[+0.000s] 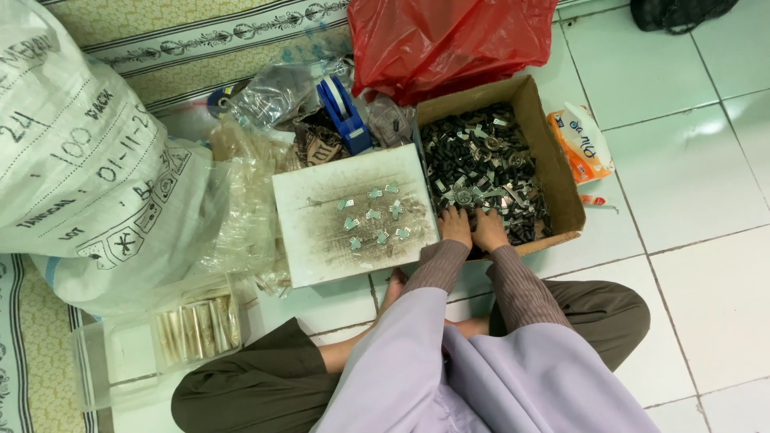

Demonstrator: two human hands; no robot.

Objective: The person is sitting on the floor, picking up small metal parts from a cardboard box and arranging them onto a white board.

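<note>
1. Both hands reach into the cardboard box (pixel 561 180), at its near edge. The left hand (pixel 455 227) and right hand (pixel 488 230) lie side by side, almost touching, palms down on the heap of small metal and black parts (pixel 481 164).
2. The fingers of both hands point into the pile, loosely together and slightly curled. The fingertips are buried among the parts, so I cannot tell whether either hand pinches a piece.
3. The parts lie under and just beyond the fingertips, filling the box floor.
4. They look stiff, light singly, probably sharp-edged and slippery. A single piece is best picked by its flat sides between thumb and forefinger.
5. Just left of the left hand's fingers lies a stained white board (pixel 321 240) bearing a few small silvery pieces (pixel 373 216), spread apart.
6. Beyond the box sits a red plastic bag (pixel 449 40).
</note>
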